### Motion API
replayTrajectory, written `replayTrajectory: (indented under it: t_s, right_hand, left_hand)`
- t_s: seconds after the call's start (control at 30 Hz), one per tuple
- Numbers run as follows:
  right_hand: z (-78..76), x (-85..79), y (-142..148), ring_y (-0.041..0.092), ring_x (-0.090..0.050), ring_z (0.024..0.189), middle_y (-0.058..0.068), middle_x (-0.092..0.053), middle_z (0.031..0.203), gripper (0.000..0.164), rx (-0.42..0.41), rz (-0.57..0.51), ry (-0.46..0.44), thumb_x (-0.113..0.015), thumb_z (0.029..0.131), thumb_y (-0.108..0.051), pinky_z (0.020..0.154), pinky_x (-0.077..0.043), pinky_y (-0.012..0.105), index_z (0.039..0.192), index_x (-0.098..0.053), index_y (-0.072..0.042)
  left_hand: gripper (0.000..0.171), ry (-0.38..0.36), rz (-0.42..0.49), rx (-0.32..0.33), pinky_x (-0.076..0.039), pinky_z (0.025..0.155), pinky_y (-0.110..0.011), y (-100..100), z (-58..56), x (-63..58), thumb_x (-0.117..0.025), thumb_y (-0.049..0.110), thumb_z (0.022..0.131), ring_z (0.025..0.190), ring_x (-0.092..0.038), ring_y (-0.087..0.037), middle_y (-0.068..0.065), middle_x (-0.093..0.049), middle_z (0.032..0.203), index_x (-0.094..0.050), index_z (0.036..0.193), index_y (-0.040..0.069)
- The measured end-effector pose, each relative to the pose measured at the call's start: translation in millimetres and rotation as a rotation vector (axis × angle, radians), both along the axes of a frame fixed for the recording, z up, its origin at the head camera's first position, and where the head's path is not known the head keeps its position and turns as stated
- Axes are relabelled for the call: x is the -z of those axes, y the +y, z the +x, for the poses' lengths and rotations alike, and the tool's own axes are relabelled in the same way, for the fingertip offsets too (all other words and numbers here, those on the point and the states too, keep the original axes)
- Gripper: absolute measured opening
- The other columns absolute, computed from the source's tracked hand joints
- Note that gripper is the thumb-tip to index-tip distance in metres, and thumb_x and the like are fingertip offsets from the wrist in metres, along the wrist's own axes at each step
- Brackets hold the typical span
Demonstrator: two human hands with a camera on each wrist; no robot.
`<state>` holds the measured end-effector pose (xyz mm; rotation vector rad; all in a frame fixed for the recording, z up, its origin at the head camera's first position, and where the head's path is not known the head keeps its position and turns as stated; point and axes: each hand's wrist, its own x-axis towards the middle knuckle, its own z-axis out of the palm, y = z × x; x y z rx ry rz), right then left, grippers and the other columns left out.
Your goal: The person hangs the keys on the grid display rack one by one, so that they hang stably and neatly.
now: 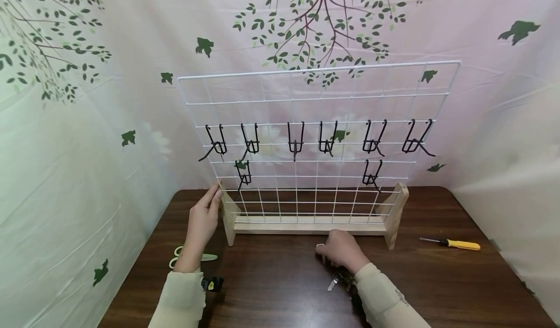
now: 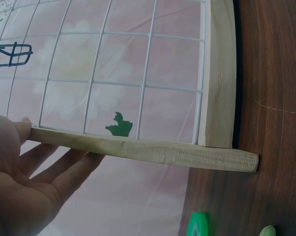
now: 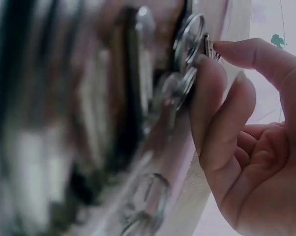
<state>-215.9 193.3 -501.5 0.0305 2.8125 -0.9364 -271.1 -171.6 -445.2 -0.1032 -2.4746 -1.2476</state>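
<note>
Hazards, judged: key bunch could drop if the fingertip pinch loosens; wooden stand could shift or tip if bumped.

Hands, two: left hand [image 1: 204, 217], thumb and fingers closed about the left upright [image 1: 228, 216] of the wooden stand [image 1: 306, 229]; right hand [image 1: 343, 248], thumb and fingertips nearly together, pinching a metal ring.

Key bunch [image 1: 333, 283], one: below right hand, before the stand; key count and table contact cannot be told.

Wire grid panel [image 1: 319, 70], one.

Black hooks [image 1: 295, 146], eight: six above, two below.

Yellow-handled screwdriver [image 1: 463, 245], one.

Green-handled scissors [image 1: 210, 257], one pair.
</note>
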Motion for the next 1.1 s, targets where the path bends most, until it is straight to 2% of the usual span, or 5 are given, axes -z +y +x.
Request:
replayTrajectory:
  t_s: [0.13, 0.27, 0.53, 0.77, 1.1]
  right_hand:
    - [0.3, -2.6, -3.4, 0.01, -0.048, 0.036, -0.004, -0.049, 0.039, 0.05, -0.035, 0.038, 0.014, -0.075, 0.087, -0.02, 0.05, -0.044, 0.029, 0.047, -0.047, -0.017]
    - [-1.5, -3.1, -5.0, 0.01, -0.049, 0.034, -0.005, -0.049, 0.038, 0.048, -0.068, 0.065, 0.022, -0.075, 0.089, -0.019, 0.049, -0.044, 0.028, 0.047, -0.052, -0.015]
    - [-5.5, 1.9, -3.2, 0.009, -0.047, 0.031, -0.005, -0.05, 0.038, 0.045, -0.105, 0.124, 0.106, -0.073, 0.093, -0.022, 0.047, -0.045, 0.029, 0.051, -0.057, -0.014]
    - [-3.0, 1.9, -10.3, 0.009, -0.048, 0.031, -0.003, -0.053, 0.04, 0.043, -0.057, 0.189, 0.131, -0.075, 0.092, -0.018, 0.046, -0.044, 0.027, 0.052, -0.057, -0.014]
    - [-7.0, 13.1, 1.1, 0.007, -0.05, 0.034, -0.006, -0.05, 0.038, 0.052, -0.114, 0.051, 0.103, -0.073, 0.094, -0.011, 0.048, -0.046, 0.026, 0.047, -0.053, -0.014]
  left_hand:
    - [0.046, 0.023, -0.012, -0.006, -0.053, 0.094, -0.054, 0.9, -0.1, 0.5, -0.05, 0.038, 0.115, 0.113, -0.07, -0.037, -0.013, -0.062, 0.154, -0.055, 0.159, 0.025]
    - [0.045, 0.043, -0.016, -0.002, -0.051, 0.087, -0.05, 1.2, 0.3, 1.7, -0.05, 0.037, 0.115, 0.096, -0.065, -0.034, -0.013, -0.065, 0.151, -0.056, 0.158, 0.025]
    - [0.045, 0.047, -0.01, -0.006, -0.053, 0.1, -0.061, 0.4, -0.1, 1.6, -0.05, 0.038, 0.115, 0.13, -0.066, -0.037, -0.014, -0.06, 0.155, -0.055, 0.159, 0.028]
    - [0.045, 0.039, -0.017, -0.003, -0.052, 0.095, -0.054, -0.4, 0.5, 1.3, -0.05, 0.038, 0.115, 0.114, -0.067, -0.034, -0.012, -0.062, 0.154, -0.054, 0.159, 0.028]
    - [0.047, 0.019, -0.003, 0.007, -0.051, 0.109, -0.063, -0.9, 3.3, -0.7, -0.05, 0.039, 0.115, 0.14, -0.061, -0.039, -0.014, -0.058, 0.157, -0.054, 0.159, 0.026]
